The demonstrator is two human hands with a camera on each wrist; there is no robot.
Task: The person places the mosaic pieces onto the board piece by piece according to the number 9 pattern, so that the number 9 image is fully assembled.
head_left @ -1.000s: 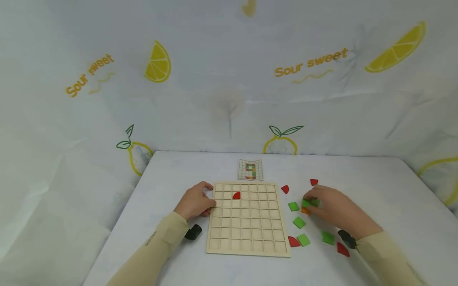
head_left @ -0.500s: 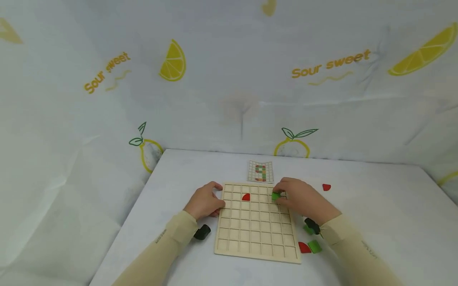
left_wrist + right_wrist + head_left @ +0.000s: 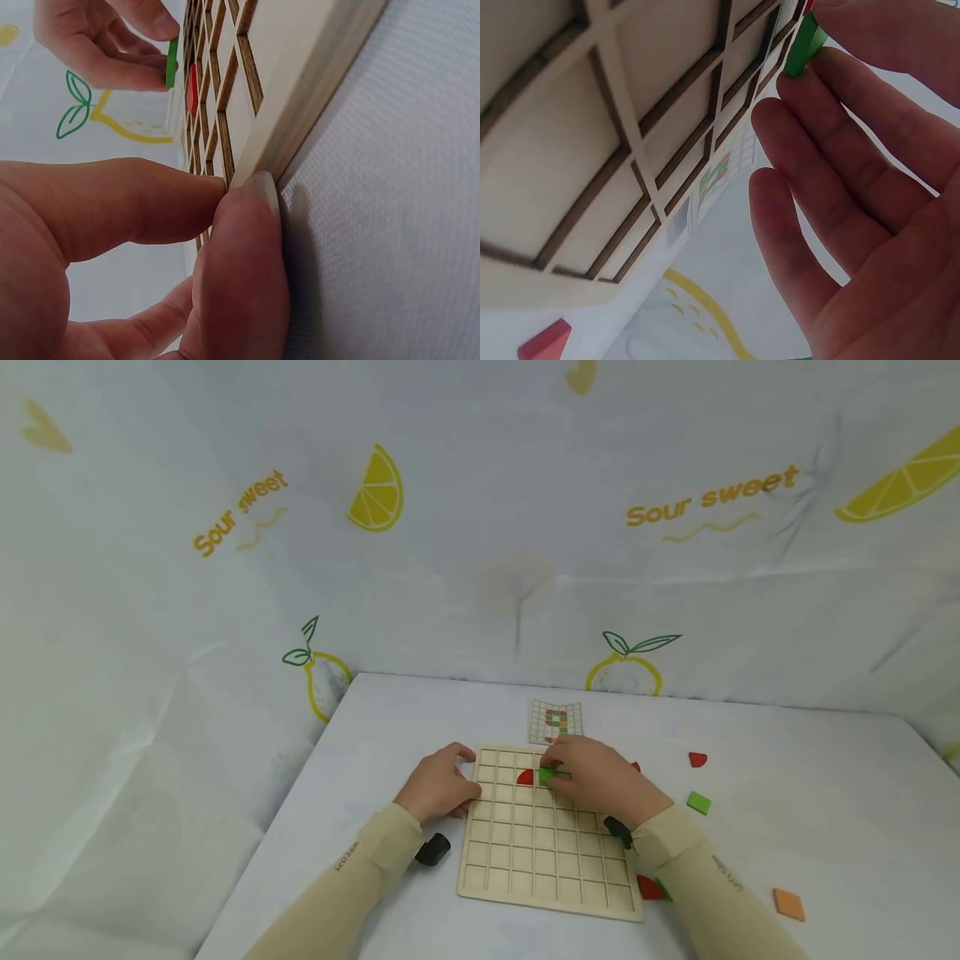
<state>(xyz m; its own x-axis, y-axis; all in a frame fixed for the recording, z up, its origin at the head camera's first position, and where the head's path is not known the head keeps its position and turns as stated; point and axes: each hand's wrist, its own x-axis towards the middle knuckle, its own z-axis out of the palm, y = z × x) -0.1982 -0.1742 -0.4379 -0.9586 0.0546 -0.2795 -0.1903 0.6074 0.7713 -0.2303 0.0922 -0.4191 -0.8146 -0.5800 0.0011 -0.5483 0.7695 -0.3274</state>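
A wooden grid board (image 3: 551, 843) lies on the table. My left hand (image 3: 441, 783) holds its left edge, and in the left wrist view the fingertips (image 3: 259, 191) are right at the board's rim. My right hand (image 3: 596, 777) pinches a green square tile (image 3: 547, 775) between thumb and fingers over the upper part of the board. The right wrist view shows the same green tile (image 3: 804, 46) held at the fingertips. One red quarter-circle tile (image 3: 525, 777) sits in a cell just left of the green one. Part of the board is hidden under the right hand.
A small pattern card (image 3: 542, 720) with a coloured figure stands behind the board. To the right lie a red tile (image 3: 697, 760), a green tile (image 3: 699, 802) and an orange tile (image 3: 788, 904). Another red tile (image 3: 651, 887) lies beside the board's lower right corner, partly behind the right sleeve.
The right hand has carried the green tile from the loose pieces on the right, leftward over the board to beside the red tile. My left hand stays at the board's edge; the head view has shifted.
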